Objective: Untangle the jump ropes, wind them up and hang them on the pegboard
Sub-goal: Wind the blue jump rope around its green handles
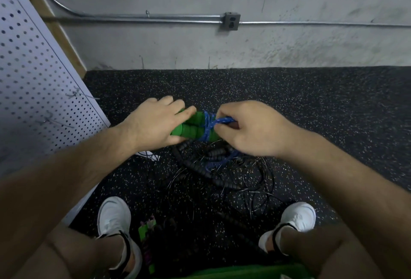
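Two green foam handles (193, 129) lie side by side in my left hand (153, 123), which grips them from the left. A blue braided rope (209, 123) is wound round the handles' right end. My right hand (251, 129) pinches a strand of that blue rope just right of the windings. More blue rope (216, 163) hangs down to the floor. Under my hands a tangle of black ropes (222, 176), some beaded and some thin cord, lies on the speckled black mat. The white pegboard (33, 78) leans at the left with two metal hooks (73, 94).
A grey concrete wall with conduit and an outlet box (231, 20) stands behind the mat. My two white shoes (115, 218) flank the tangle. A green and pink object (146, 227) lies between my feet. A white item (149, 156) lies by the pegboard's foot.
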